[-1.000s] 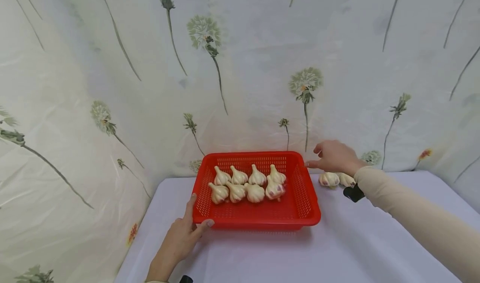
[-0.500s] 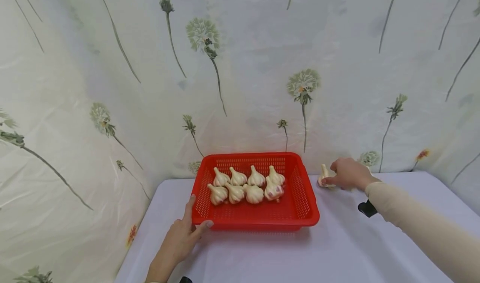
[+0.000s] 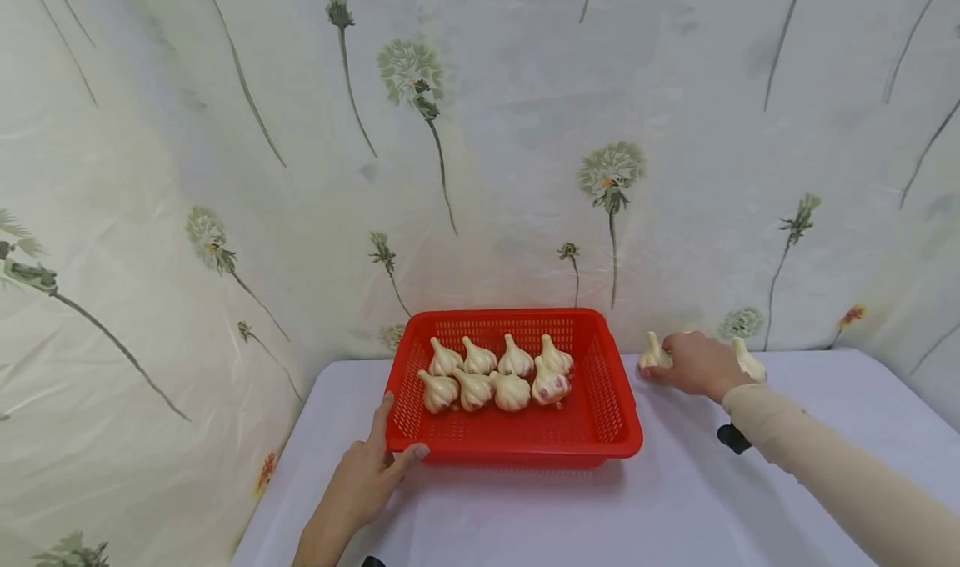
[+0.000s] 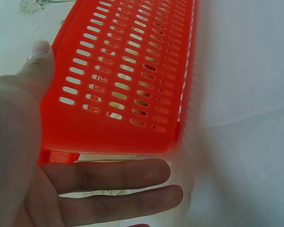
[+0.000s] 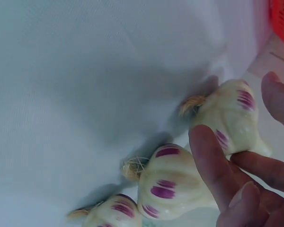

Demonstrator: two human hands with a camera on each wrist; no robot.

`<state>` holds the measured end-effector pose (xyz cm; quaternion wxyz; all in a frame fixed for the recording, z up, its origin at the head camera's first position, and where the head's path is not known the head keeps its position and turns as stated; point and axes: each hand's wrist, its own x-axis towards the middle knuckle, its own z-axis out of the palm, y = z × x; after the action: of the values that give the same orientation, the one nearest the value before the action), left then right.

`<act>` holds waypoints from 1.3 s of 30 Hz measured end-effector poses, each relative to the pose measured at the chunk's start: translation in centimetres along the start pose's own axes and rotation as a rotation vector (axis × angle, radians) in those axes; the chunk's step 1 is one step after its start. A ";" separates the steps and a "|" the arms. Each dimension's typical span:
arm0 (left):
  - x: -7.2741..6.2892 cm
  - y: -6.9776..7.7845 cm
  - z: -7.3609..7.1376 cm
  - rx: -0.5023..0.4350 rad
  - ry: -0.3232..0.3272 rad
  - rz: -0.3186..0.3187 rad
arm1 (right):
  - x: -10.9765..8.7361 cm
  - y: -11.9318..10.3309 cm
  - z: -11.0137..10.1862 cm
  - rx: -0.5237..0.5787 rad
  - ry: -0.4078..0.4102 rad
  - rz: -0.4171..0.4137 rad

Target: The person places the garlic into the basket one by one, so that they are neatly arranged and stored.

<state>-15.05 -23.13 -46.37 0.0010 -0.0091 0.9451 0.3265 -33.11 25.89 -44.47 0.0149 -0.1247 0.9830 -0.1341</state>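
Observation:
A red plastic basket (image 3: 517, 450) stands on the table with several garlic bulbs (image 3: 512, 392) in two rows inside. My left hand (image 3: 358, 475) is at its near left corner, thumb on the front rim and fingers along the left side. Seen from the left wrist, two fingers (image 4: 123, 203) extend straight past the corner. To the right of the basket, my right hand (image 3: 697, 363) reaches over a garlic bulb (image 5: 227, 113), fingertips at its side and thumb slightly apart from it. A second bulb (image 5: 173, 182) and a third bulb (image 5: 114, 213) lie beside it in a row.
A white cloth covers the table (image 3: 510, 521). Close behind it hangs a pale curtain (image 3: 510, 175) with dandelion prints, which also runs along the left side. Inside the basket, bare floor shows in front of the bulbs and to their right.
My right hand has moved from beside the basket's right rim down to the loose garlic bulbs. The nearest loose bulb now stands with its stem upward. My left hand has stayed at the basket's corner.

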 end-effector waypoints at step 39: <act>0.0 -0.1 0.1 0.003 0.003 0.008 | 0.2 0.1 2.4 -0.015 0.029 -0.047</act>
<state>-15.06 -23.18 -46.50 -0.0016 -0.0058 0.9456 0.3252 -33.23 25.32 -46.77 -0.0034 -0.1461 0.9809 -0.1287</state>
